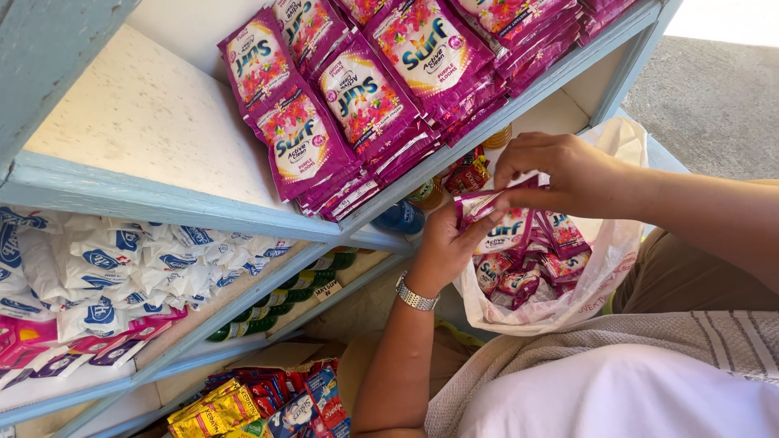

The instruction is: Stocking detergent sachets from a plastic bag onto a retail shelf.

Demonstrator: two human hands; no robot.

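Centre right of the frame, left hand (442,247) and right hand (560,170) both pinch one purple detergent sachet (499,221) (long axis roughly horizontal) just above the white plastic bag (604,272).

Both hands – left (445,243), right (560,172) – pinching (fingers closed)

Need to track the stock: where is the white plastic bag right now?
In the head view, the white plastic bag sits right of centre on the person's lap, below both hands, open and holding purple sachets, beside the blue shelf.

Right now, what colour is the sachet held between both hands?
Magenta-purple with pink flowers, the sachet shows best in the head view.
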